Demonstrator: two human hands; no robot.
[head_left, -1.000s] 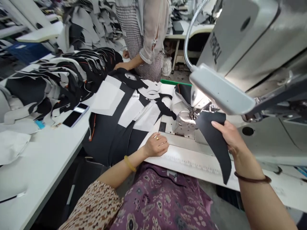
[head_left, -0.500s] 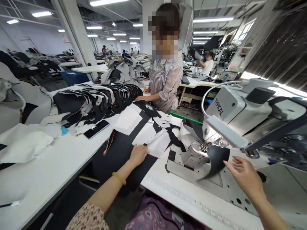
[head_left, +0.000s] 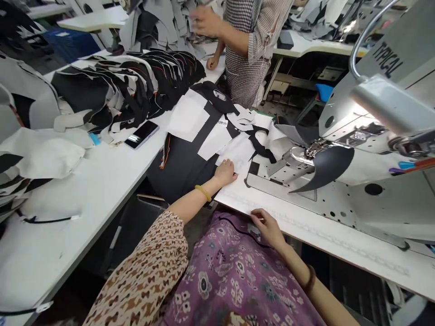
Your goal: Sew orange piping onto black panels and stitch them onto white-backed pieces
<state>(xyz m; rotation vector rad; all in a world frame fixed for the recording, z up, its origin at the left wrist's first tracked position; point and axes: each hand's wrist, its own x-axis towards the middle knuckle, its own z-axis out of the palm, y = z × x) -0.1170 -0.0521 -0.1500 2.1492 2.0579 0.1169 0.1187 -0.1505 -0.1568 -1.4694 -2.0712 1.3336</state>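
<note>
Panel point(head_left: 331, 168) at the machine point(head_left: 403, 56), neither hand on it

From my end I see the dark panel curling away from the machine's foot point(head_left: 314, 148), one end in close there, the other drooping over the bed point(head_left: 333, 203). I judge that piece partway: placed, but not clear of the foot. I can't make out any stitching on it.

The left hand point(head_left: 226, 173) rests over the white pieces point(head_left: 236, 149), which lie on the black cloth point(head_left: 190, 163). Its fingers are bent; whether that grip pinches a layer, I cannot tell. The right hand point(head_left: 267, 226) is at the front edge of the machine's tabletop point(head_left: 282, 203), by the apron point(head_left: 231, 267), its grip loosely curled; I can't tell if it holds anything.

On the left-hand tabletop point(head_left: 102, 190), a row of layered pieces point(head_left: 136, 86) lies behind the phone point(head_left: 142, 134). Which are finished and which remain, the view doesn't show.
</note>
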